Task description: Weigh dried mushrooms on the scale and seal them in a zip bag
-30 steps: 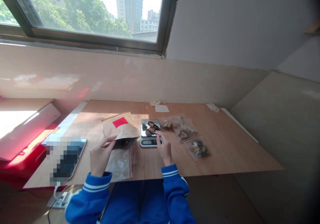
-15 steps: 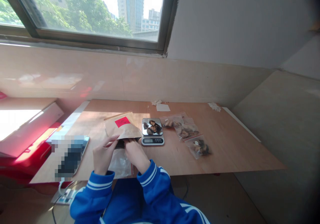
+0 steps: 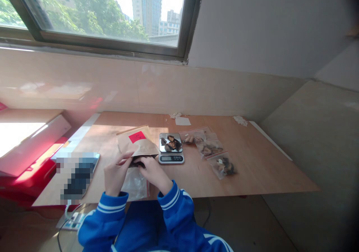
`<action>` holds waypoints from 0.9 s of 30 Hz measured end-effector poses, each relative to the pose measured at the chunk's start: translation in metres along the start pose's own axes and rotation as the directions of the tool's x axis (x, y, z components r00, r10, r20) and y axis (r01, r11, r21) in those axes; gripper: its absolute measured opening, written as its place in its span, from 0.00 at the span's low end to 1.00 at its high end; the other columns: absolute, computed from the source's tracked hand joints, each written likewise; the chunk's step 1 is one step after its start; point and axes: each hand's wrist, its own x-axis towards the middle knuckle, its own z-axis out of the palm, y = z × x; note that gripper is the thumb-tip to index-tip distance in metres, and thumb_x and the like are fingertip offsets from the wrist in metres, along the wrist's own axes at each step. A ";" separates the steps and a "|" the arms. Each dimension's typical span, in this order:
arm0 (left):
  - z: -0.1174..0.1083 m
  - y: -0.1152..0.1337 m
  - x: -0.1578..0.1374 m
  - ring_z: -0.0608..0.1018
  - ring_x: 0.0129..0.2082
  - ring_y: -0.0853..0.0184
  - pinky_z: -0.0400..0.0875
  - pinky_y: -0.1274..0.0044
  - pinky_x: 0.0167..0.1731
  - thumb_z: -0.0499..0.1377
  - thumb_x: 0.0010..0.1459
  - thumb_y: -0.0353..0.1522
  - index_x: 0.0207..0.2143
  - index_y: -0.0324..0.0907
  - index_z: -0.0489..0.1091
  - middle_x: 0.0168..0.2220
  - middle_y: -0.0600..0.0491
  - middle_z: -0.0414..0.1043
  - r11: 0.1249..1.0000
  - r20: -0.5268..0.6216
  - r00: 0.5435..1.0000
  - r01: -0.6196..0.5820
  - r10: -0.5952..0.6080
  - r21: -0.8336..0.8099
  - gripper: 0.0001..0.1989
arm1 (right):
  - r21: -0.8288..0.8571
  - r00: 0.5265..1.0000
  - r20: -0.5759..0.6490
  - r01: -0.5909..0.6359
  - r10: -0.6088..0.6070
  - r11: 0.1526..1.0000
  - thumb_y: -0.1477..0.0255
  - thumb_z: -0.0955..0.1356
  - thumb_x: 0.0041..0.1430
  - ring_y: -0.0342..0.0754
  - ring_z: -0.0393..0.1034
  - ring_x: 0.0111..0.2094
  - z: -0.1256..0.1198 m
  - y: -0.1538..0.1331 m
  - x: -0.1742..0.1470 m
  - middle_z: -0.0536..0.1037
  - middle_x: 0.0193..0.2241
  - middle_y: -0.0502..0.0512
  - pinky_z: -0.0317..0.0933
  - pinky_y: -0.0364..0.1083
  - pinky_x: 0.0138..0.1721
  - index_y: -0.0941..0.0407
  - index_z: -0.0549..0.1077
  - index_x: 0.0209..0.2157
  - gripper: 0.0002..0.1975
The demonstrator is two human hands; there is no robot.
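Note:
A brown kraft paper bag (image 3: 140, 147) with a red label (image 3: 137, 137) lies on the table, its dark mouth facing me. My left hand (image 3: 119, 171) is closed on the left edge of that mouth, thumb and fingers pinching the paper. At the opening, my right hand (image 3: 153, 172) has bent fingers partly inside the bag; what they grip is hidden in the dark. Below both hands lies a clear zip bag (image 3: 136, 184). Just right of the paper bag stands a small digital scale (image 3: 171, 158), with dark dried pieces (image 3: 171, 144) heaped on its metal plate.
Several clear zip bags of dried pieces (image 3: 210, 147) lie right of the scale; the nearest zip bag (image 3: 223, 166) holds darker ones. A tablet-like device (image 3: 81, 177), partly blurred out, sits at the left edge. White paper (image 3: 183, 121) and crumpled tissue (image 3: 240, 120) lie toward the back.
My right hand has drawn back slightly to the right, so more of its fingers show at the bag's mouth. My left hand stays on the paper edge.

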 end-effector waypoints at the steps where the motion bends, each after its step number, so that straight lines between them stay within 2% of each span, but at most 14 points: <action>1: 0.000 0.000 0.001 0.82 0.35 0.64 0.75 0.79 0.35 0.62 0.49 0.40 0.35 0.50 0.78 0.32 0.60 0.80 1.000 -0.003 1.000 -0.002 0.002 0.000 0.11 | 0.044 1.000 0.010 -0.001 0.000 0.999 0.81 0.65 0.56 0.48 0.72 0.44 -0.006 -0.005 -0.003 0.79 0.41 0.54 0.65 0.46 0.48 0.55 0.76 0.43 0.15; 4: -0.002 -0.001 0.003 0.82 0.34 0.64 0.75 0.78 0.35 0.62 0.49 0.41 0.35 0.50 0.78 0.32 0.59 0.80 1.000 -0.010 1.000 -0.008 0.008 0.004 0.11 | 0.220 0.999 0.009 -0.036 0.035 0.975 0.77 0.66 0.56 0.46 0.72 0.41 -0.031 -0.015 -0.014 0.78 0.41 0.52 0.66 0.46 0.45 0.53 0.76 0.44 0.14; 7: -0.003 -0.001 0.006 0.82 0.34 0.63 0.74 0.77 0.35 0.61 0.50 0.42 0.35 0.50 0.78 0.32 0.59 0.80 1.000 -0.023 1.000 -0.015 0.016 0.021 0.12 | 0.332 0.996 -0.030 -0.074 0.089 0.940 0.71 0.67 0.57 0.46 0.73 0.39 -0.061 -0.008 -0.021 0.78 0.40 0.52 0.67 0.46 0.43 0.54 0.76 0.43 0.12; 10: -0.003 0.000 0.007 0.82 0.34 0.62 0.74 0.77 0.34 0.61 0.49 0.43 0.35 0.50 0.78 0.31 0.59 0.80 0.999 -0.033 0.999 -0.011 0.012 0.030 0.12 | 0.348 0.966 -0.192 -0.100 0.175 0.932 0.68 0.67 0.56 0.46 0.72 0.38 -0.088 0.023 -0.018 0.78 0.41 0.55 0.67 0.46 0.40 0.55 0.75 0.42 0.12; 12: -0.002 0.000 0.007 0.82 0.34 0.62 0.74 0.77 0.34 0.61 0.49 0.43 0.35 0.50 0.78 0.31 0.59 0.80 1.000 -0.032 0.999 -0.010 0.011 0.021 0.12 | 0.293 0.909 -0.347 -0.130 0.232 0.947 0.66 0.68 0.55 0.47 0.72 0.36 -0.100 0.050 -0.007 0.78 0.41 0.57 0.67 0.46 0.39 0.56 0.75 0.42 0.14; 15: 0.000 0.001 0.007 0.82 0.33 0.62 0.74 0.77 0.34 0.61 0.49 0.42 0.34 0.50 0.78 0.30 0.59 0.80 1.000 -0.027 1.000 -0.012 0.012 0.009 0.11 | 0.177 0.856 -0.446 -0.201 0.260 0.964 0.67 0.68 0.53 0.48 0.72 0.36 -0.103 0.088 0.017 0.79 0.39 0.59 0.67 0.47 0.38 0.58 0.75 0.39 0.13; 18: -0.001 0.002 0.007 0.82 0.33 0.62 0.74 0.78 0.33 0.61 0.49 0.41 0.34 0.50 0.78 0.31 0.59 0.80 1.000 -0.019 1.000 -0.015 0.015 0.009 0.11 | 0.055 0.847 -0.459 -0.275 0.269 0.960 0.72 0.69 0.50 0.49 0.73 0.37 -0.098 0.111 0.036 0.79 0.36 0.59 0.66 0.49 0.42 0.58 0.75 0.35 0.09; 20: -0.004 0.002 0.007 0.82 0.34 0.62 0.74 0.78 0.33 0.62 0.49 0.41 0.34 0.50 0.78 0.31 0.59 0.80 1.000 -0.021 1.000 -0.008 0.009 0.013 0.11 | 0.007 0.839 -0.472 -0.303 0.271 0.953 0.74 0.69 0.49 0.51 0.72 0.38 -0.094 0.116 0.042 0.79 0.34 0.58 0.64 0.52 0.44 0.58 0.75 0.35 0.09; 23: -0.007 0.000 0.009 0.82 0.35 0.63 0.74 0.79 0.33 0.62 0.49 0.41 0.35 0.51 0.78 0.30 0.60 0.80 1.000 -0.033 0.999 0.004 -0.003 0.028 0.11 | -0.029 0.811 -0.550 -0.257 0.199 0.966 0.72 0.66 0.53 0.52 0.70 0.41 -0.090 0.108 0.035 0.78 0.37 0.59 0.63 0.53 0.47 0.58 0.75 0.38 0.10; 25: -0.006 -0.001 0.010 0.82 0.35 0.63 0.74 0.79 0.34 0.62 0.50 0.41 0.35 0.51 0.78 0.31 0.60 0.80 0.999 -0.033 0.999 -0.003 0.004 0.032 0.11 | -0.018 0.782 -0.609 -0.180 0.132 0.984 0.71 0.63 0.58 0.51 0.70 0.42 -0.087 0.092 0.023 0.78 0.39 0.59 0.64 0.51 0.46 0.57 0.75 0.38 0.11; 27: -0.003 -0.001 0.009 0.82 0.34 0.63 0.74 0.79 0.34 0.62 0.50 0.41 0.35 0.50 0.78 0.31 0.59 0.80 1.000 -0.026 1.000 -0.009 0.009 0.027 0.11 | 0.055 0.786 -0.608 -0.098 0.112 0.994 0.71 0.61 0.60 0.50 0.71 0.41 -0.083 0.066 0.009 0.77 0.38 0.59 0.65 0.48 0.43 0.57 0.75 0.38 0.12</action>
